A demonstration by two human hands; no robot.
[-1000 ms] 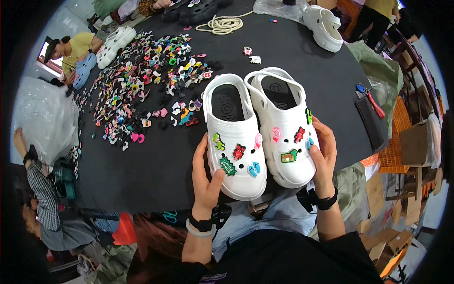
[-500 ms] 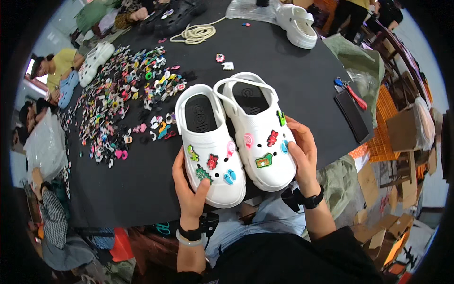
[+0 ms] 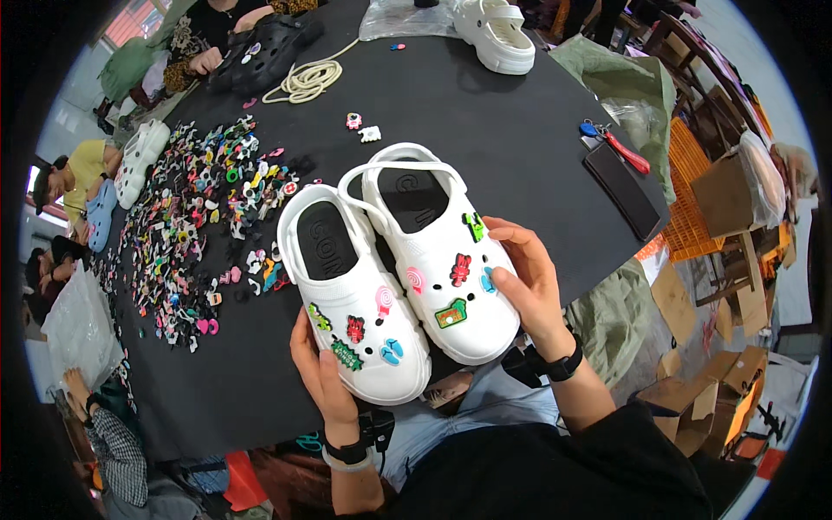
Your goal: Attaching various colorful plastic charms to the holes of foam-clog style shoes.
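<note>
Two white clogs sit side by side in front of me at the table's near edge, toes toward me. My left hand (image 3: 328, 386) grips the outer side of the left clog (image 3: 400, 373), thumb near a green charm (image 3: 347, 354). Around the right clog (image 3: 477, 336) my right hand (image 3: 530, 290) is closed, its thumb partly over a blue charm (image 3: 489, 280). Both uppers carry colourful charms, among them pink swirls, red figures and a pair of small blue flip-flops (image 3: 392, 350). A few holes show bare. The right clog's heel strap overlaps the left clog's back edge.
A wide heap of loose charms (image 3: 186, 217) covers the table's left side. Beyond are a coiled cream cord (image 3: 308, 80), black clogs (image 3: 260, 56) and another white clog (image 3: 498, 39). A dark wallet (image 3: 620, 191) lies at right. Other people sit along the left and far sides.
My view has turned slightly, so the clogs and most things on the table appear further left. Both hands keep their hold on the clogs. A person's hands now show beside the black clogs.
</note>
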